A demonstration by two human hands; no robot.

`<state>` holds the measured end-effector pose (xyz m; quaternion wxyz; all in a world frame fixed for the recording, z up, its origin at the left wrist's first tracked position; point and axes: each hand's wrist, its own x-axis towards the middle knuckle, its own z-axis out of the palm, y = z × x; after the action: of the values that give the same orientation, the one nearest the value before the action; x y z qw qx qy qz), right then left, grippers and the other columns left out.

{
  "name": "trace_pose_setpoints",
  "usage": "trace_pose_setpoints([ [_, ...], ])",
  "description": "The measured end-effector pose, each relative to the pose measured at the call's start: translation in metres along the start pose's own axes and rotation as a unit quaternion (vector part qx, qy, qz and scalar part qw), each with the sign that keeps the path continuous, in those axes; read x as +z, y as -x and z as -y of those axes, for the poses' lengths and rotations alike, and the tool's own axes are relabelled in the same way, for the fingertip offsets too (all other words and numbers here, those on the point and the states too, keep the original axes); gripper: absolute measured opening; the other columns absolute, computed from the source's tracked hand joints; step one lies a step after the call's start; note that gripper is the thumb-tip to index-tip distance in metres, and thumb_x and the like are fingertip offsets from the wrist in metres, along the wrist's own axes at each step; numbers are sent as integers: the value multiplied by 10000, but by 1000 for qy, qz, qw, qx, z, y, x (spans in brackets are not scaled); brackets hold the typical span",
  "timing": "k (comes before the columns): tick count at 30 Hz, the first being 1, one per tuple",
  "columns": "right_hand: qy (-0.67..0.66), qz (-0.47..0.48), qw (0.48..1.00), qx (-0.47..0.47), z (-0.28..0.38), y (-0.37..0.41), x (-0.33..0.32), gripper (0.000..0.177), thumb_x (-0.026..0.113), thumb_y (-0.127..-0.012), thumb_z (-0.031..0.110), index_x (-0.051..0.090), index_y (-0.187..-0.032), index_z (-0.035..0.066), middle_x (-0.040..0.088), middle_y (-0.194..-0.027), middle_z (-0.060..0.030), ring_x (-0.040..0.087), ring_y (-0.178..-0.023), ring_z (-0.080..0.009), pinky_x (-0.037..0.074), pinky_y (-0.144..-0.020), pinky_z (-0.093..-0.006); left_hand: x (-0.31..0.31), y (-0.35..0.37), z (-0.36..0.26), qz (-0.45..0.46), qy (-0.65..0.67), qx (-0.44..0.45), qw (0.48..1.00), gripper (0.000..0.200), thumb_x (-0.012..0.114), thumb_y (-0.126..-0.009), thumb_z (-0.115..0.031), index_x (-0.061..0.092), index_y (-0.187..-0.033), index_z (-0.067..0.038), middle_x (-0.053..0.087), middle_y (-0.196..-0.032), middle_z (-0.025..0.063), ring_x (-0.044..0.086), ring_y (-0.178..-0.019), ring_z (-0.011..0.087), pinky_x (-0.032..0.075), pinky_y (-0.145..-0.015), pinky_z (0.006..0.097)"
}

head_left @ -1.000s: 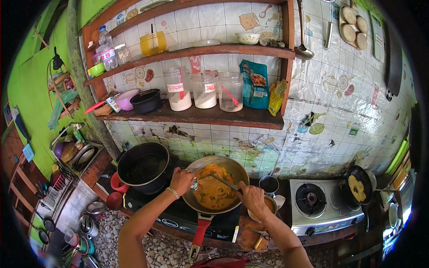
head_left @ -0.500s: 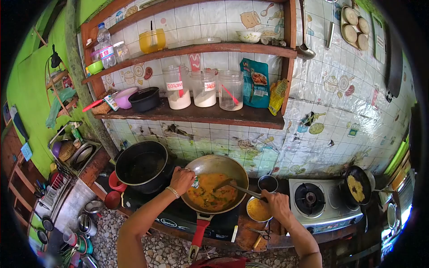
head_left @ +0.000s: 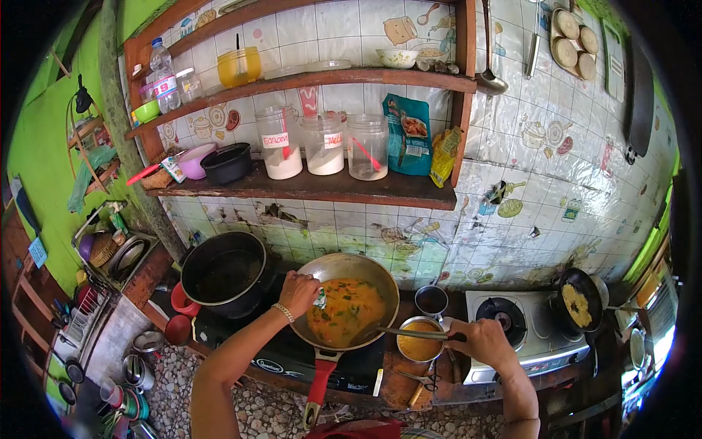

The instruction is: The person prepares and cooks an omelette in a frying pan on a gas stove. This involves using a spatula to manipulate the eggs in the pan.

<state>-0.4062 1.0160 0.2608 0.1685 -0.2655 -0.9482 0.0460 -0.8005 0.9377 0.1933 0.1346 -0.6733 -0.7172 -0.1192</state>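
My left hand (head_left: 298, 294), with a bracelet at the wrist, is closed on a small green-and-white sachet (head_left: 320, 298) above the left side of the frying pan (head_left: 362, 267). Orange sauce with green and red pieces (head_left: 344, 311) covers the pan's bottom. In my right hand (head_left: 485, 342) is the handle of a spatula (head_left: 409, 334). Its blade lies at the sauce's lower right edge, and its shaft crosses over a metal cup of yellow-orange contents (head_left: 419, 347). The pan's red handle (head_left: 319, 384) points toward me.
A large black pot (head_left: 223, 274) stands left of the pan, near a red cup (head_left: 184, 298). Right are a small dark-filled cup (head_left: 431, 300), a burner (head_left: 501, 322) and a black pan with food (head_left: 578, 304). Scissors (head_left: 424, 377) lie in front. Overhead, a wooden shelf (head_left: 307, 189) holds jars.
My right hand has moved right and slightly down, drawing the spatula from the middle of the sauce toward the pan's right edge. My left hand stays over the pan with the sachet.
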Motion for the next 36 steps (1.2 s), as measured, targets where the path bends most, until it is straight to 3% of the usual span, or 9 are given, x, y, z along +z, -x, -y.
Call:
trace_pose_setpoints([
  [4, 30, 31, 999, 4, 13, -5, -7, 219, 669, -692, 326, 608, -814, 155, 565, -529, -68, 585, -517, -271, 454, -477, -378, 4, 1, 0, -8, 8, -8, 1000, 81, 597, -730, -152, 634, -700, -86, 604, -697, 71, 574, -721, 202, 348, -769, 366],
  [17, 7, -49, 999, 16, 30, -35, 135, 260, 576, -792, 293, 478, -990, 154, 523, -520, -105, 537, -463, -299, 379, -404, -398, 3, 11, 3, -14, 35, -56, 998, 95, 620, -715, -187, 616, -679, -100, 598, -686, 63, 570, -702, 214, 345, -747, 369],
  [21, -4, 18, 996, 83, 33, -35, 140, 327, 576, -792, 279, 448, -1057, 138, 562, -711, -163, 576, -640, -305, 412, -483, -387, 0, 16, 2, -6, 52, -58, 997, 94, 613, -723, -190, 618, -690, -102, 598, -694, 64, 573, -712, 216, 345, -752, 370],
  [23, -5, 30, 995, 95, 33, -33, 140, 352, 582, -787, 271, 446, -1081, 133, 569, -802, -186, 582, -715, -308, 424, -517, -377, 3, 17, -2, -30, 54, 1, 998, 94, 598, -738, -189, 620, -705, -104, 601, -718, 64, 572, -743, 216, 349, -772, 386],
  [25, 74, -156, 985, -30, 39, -43, 133, 355, 597, -772, 248, 477, -1084, 126, 543, -946, -210, 566, -847, -312, 458, -597, -366, 2, 20, -14, -37, 47, 27, 998, 98, 599, -749, -183, 639, -715, -101, 610, -715, 64, 576, -734, 210, 350, -783, 383],
  [26, 74, -156, 985, -29, 45, -53, 130, 355, 597, -772, 248, 477, -1084, 126, 543, -946, -210, 566, -847, -312, 458, -597, -366, 0, 19, -21, -47, 37, 54, 997, 105, 599, -760, -178, 658, -725, -97, 619, -711, 65, 579, -725, 204, 351, -794, 381],
  [28, -108, -134, 983, -61, 68, -77, 128, 323, 613, -753, 241, 528, -1042, 125, 542, -975, -204, 579, -834, -320, 485, -632, -366, 6, 20, -33, -32, 60, 55, 996, 94, 601, -750, -170, 656, -745, -94, 615, -717, 60, 578, -747, 216, 329, -818, 383],
  [32, -162, -66, 984, -19, 95, -114, 159, 284, 654, -717, 214, 590, -948, 62, 593, -936, -149, 587, -834, -315, 480, -699, -402, 14, 24, -49, -32, 69, 72, 995, 105, 591, -736, -132, 641, -822, -100, 610, -748, 72, 570, -791, 228, 286, -848, 393],
  [36, -130, -57, 989, -33, 98, -136, 177, 181, 646, -719, 217, 607, -819, 72, 611, -719, -137, 604, -678, -319, 494, -595, -394, 14, 42, -44, -19, 93, 21, 995, 109, 605, -727, -128, 629, -829, -102, 607, -706, 90, 576, -760, 249, 313, -837, 393],
])
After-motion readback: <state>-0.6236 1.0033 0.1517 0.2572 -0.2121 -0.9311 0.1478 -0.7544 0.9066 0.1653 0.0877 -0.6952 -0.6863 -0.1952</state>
